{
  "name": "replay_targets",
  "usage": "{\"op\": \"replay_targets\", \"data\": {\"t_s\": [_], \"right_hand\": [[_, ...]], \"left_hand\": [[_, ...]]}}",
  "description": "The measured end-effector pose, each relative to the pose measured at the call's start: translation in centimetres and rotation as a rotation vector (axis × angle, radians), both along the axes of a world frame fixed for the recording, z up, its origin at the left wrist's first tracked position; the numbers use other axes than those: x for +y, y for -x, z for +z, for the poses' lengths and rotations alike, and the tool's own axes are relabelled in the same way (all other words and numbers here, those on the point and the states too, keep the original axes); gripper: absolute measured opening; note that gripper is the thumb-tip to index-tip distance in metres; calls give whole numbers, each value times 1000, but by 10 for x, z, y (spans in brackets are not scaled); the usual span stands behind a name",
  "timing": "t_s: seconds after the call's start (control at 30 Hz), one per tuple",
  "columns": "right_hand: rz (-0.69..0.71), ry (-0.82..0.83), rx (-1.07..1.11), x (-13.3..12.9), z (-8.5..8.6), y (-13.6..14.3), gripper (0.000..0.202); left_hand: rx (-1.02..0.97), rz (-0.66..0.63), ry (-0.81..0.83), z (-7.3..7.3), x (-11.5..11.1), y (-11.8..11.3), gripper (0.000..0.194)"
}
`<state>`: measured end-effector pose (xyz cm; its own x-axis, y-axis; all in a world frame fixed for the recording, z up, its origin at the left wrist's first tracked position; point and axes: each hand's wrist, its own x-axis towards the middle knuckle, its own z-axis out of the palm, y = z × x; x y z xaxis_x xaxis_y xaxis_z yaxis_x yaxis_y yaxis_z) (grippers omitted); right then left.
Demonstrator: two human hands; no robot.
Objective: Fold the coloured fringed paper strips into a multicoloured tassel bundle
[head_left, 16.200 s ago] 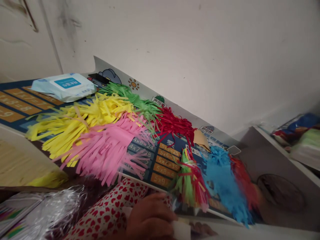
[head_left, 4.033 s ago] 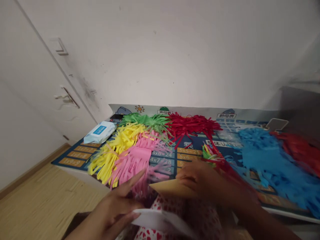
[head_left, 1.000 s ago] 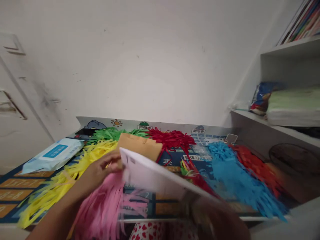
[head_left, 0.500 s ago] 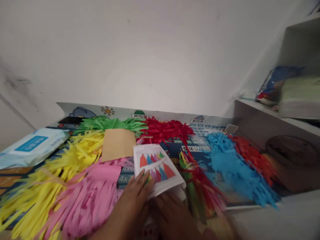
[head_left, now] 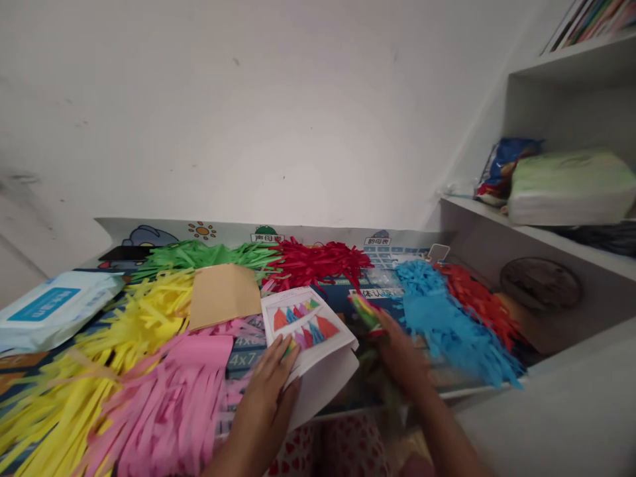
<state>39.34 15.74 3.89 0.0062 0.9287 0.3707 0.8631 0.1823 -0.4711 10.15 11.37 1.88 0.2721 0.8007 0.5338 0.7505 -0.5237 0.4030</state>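
The white booklet (head_left: 309, 331), its cover printed with small coloured tassels, lies on the blue table mat (head_left: 238, 361) near the front edge, between our pink fringed paper (head_left: 169, 397) and the mixed-colour tassel (head_left: 368, 315); its lower sheet hangs over the mat's edge. Our left hand (head_left: 268, 387) rests flat on the booklet's near corner, fingers spread and pressing it down, the fingertips (head_left: 288, 348) touching the printed cover. Our right hand (head_left: 405, 358) is closed around the mixed-colour tassel just to the right of the booklet, though motion blur keeps us from telling exactly how our fingers wrap it. Just behind the booklet a brown paper sheet (head_left: 222, 295) lies on top of the yellow fringed paper (head_left: 124, 324), touching the pink pile too. Along the back of the mat we see green fringed paper (head_left: 209, 253) and red fringed paper (head_left: 318, 260) side by side. To the right, blue fringed paper (head_left: 447, 324) spreads toward the mat's edge, with orange-red fringed paper (head_left: 472, 298) just beside it. A pack of wet wipes (head_left: 50, 311) sits at the far left. On the white shelf (head_left: 521, 232) to the right stand a pale green soft pack (head_left: 566, 185) and a blue bag (head_left: 501, 169), touching each other.
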Motion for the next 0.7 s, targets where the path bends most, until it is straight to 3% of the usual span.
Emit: {"op": "replay_targets", "data": {"t_s": [0.07, 0.13, 0.2, 0.27, 0.37, 0.47, 0.57, 0.7], "right_hand": [[-70, -103, 103, -28, 22, -17, 55], [-76, -248, 64, -63, 27, -16, 63], [97, -363, -83, -93, 10, 0, 65], [204, -398, -164, -109, -21, 22, 61], [315, -485, -361, -112, -65, 40, 57], [326, -422, -476, -106, -80, 39, 53], [315, -167, -292, -98, -62, 34, 52], [305, 287, 494, -82, -16, 32, 41]], "left_hand": [[20, 17, 3, 1, 1, -11, 44], [61, 33, 17, 0, 3, -24, 43], [106, 55, 38, -2, 4, -37, 45], [136, 92, 54, -4, 5, -47, 49], [169, 130, 4, -7, 6, -55, 50], [223, 93, -67, -11, 3, -59, 47], [294, 72, -92, -15, -4, -65, 50], [404, 69, -96, -22, -15, -73, 56]]}}
